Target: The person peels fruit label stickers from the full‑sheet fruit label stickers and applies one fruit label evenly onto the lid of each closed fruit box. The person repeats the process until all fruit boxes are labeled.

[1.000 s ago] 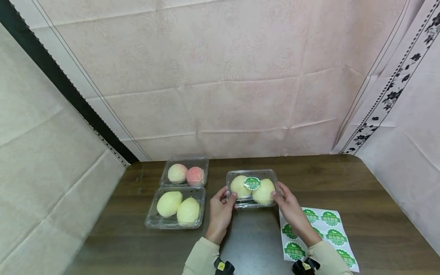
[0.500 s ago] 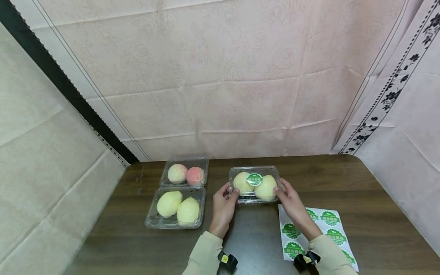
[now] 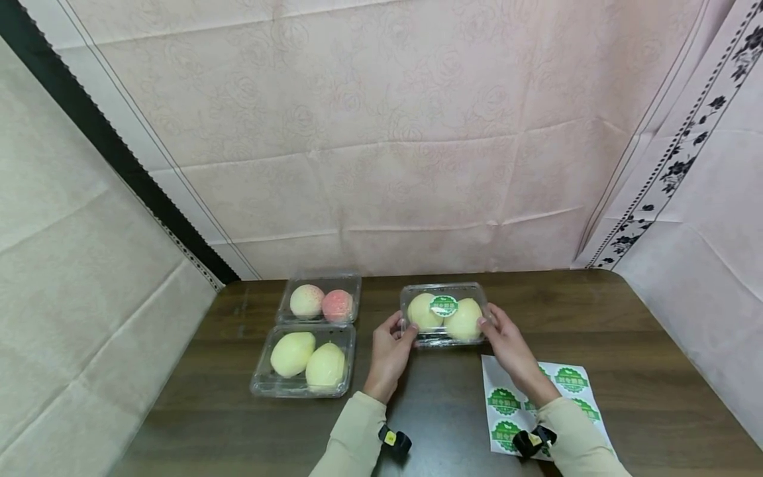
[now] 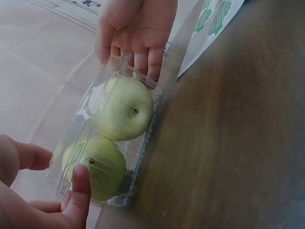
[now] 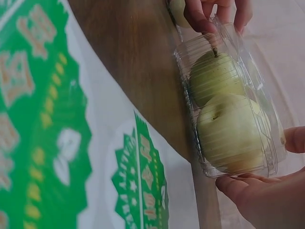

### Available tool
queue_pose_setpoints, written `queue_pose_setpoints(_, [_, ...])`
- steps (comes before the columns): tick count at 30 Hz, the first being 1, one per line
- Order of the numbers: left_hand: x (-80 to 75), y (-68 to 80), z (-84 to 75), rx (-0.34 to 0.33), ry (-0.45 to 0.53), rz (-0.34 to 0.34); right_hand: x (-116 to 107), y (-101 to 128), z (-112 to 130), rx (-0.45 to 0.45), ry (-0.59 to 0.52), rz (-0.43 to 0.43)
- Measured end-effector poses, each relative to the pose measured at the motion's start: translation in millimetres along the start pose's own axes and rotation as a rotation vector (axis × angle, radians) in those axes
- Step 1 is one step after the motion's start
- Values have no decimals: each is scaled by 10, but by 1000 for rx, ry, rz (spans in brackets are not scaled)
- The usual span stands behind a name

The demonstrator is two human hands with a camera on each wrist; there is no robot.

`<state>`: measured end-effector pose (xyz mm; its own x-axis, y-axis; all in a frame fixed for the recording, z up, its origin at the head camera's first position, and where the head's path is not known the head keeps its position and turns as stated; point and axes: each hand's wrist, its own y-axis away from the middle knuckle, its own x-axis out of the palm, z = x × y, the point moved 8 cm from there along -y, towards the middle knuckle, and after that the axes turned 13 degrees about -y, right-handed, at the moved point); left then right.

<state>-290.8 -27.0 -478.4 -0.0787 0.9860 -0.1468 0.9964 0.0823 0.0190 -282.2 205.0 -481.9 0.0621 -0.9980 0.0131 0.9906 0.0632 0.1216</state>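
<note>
A clear plastic clamshell box (image 3: 444,315) with two pale yellow-green fruits (image 3: 463,320) and a round green sticker (image 3: 444,305) on its lid sits at the middle back of the dark wooden table (image 3: 626,331). My left hand (image 3: 390,344) grips its left end, thumb on the lid. My right hand (image 3: 503,336) grips its right end. The left wrist view has the box (image 4: 107,138) between both hands; the right wrist view shows the box (image 5: 228,100) from its right end.
Two more clear boxes stand at the left: one with two pale fruits (image 3: 305,361), behind it one with two pink fruits (image 3: 320,301). A white sheet of green round stickers (image 3: 539,407) lies under my right forearm. Pink cloth walls surround the table.
Both hands have moved the stickered box away from me, toward the back of the table. The other boxes and the sticker sheet have stayed put.
</note>
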Motion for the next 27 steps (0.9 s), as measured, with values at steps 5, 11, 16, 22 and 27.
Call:
queue_pose_setpoints(5, [64, -60, -24, -9, -5, 36, -59, -40, 18, -17, 5, -7])
queue_pose_setpoints(11, [101, -135, -10, -19, -40, 50, -114, -86, 16, -21, 18, -15])
queue_pose_setpoints(16, [130, -195, -15, -5, -34, 58, -139, -121, 15, -20, 18, -17])
queue_pose_setpoints(22, [167, -256, -9, 5, -45, 59, -175, -174, -27, 10, 3, -16])
queue_pose_setpoints(27, [200, -289, 1, 12, -46, 65, -213, -223, -39, 17, -18, -14])
